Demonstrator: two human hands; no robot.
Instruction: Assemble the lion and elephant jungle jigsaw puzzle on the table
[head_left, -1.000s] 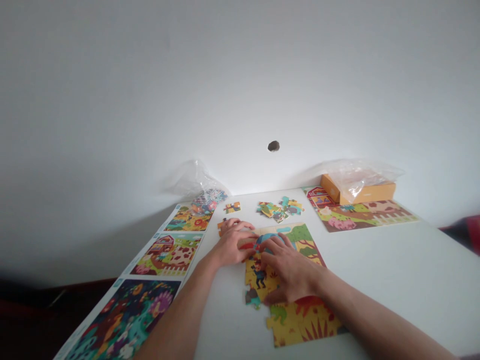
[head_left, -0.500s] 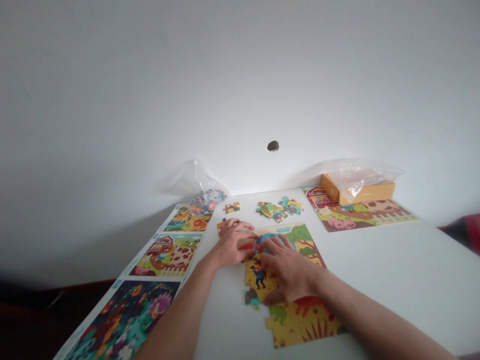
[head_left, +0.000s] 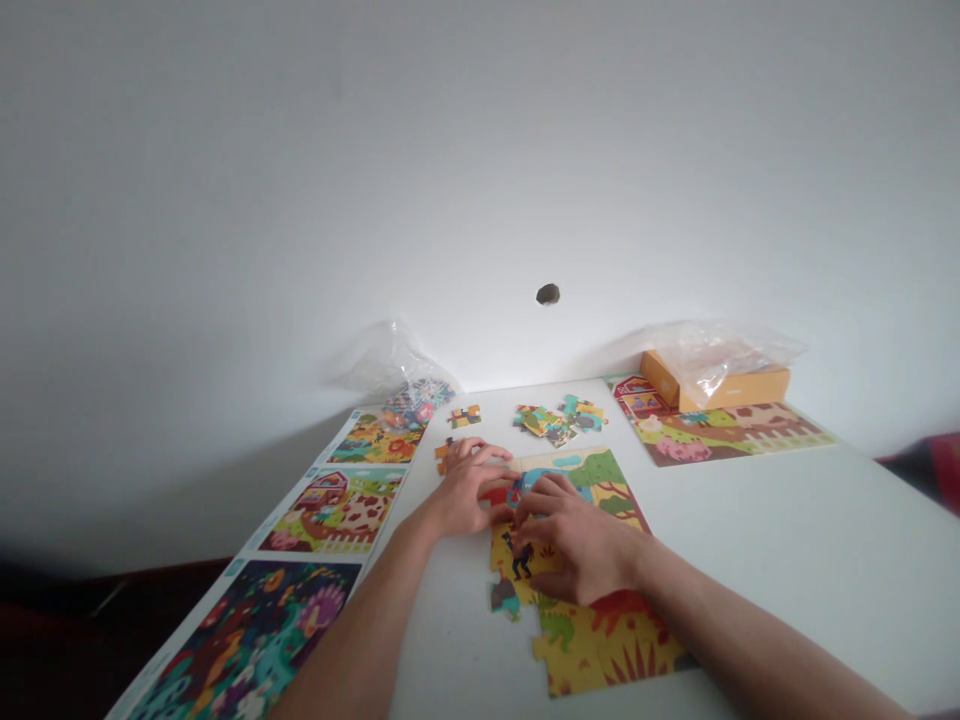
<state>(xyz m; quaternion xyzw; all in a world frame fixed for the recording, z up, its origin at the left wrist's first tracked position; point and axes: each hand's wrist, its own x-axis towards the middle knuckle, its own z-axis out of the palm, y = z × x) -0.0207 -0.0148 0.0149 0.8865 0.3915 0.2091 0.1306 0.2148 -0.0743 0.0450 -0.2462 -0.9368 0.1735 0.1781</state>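
Note:
A partly joined jigsaw puzzle [head_left: 577,660] with a yellow, green and blue animal scene lies flat on the white table. My left hand [head_left: 469,490] rests at its upper left edge, fingers stretched over the red and blue part. Across the middle of the puzzle is my right hand [head_left: 581,535], its fingers bent and its thumb apart; no piece shows in it. Both palms hide part of the picture. Beside my left fingers, an orange puzzle piece [head_left: 441,458] is partly covered. A teal and grey piece [head_left: 504,596] juts from the puzzle's left side.
Loose puzzle pieces [head_left: 555,422] lie in a pile behind the puzzle, with a small piece [head_left: 465,415] to their left. A picture sheet [head_left: 330,510] runs along the left edge, a plastic bag [head_left: 397,365] at its far end. At right, an orange box [head_left: 735,388] sits on a farm picture [head_left: 679,445].
My right fingers have bent more and drawn slightly back over the puzzle, covering part of the dark-clothed figure. My left hand has barely shifted.

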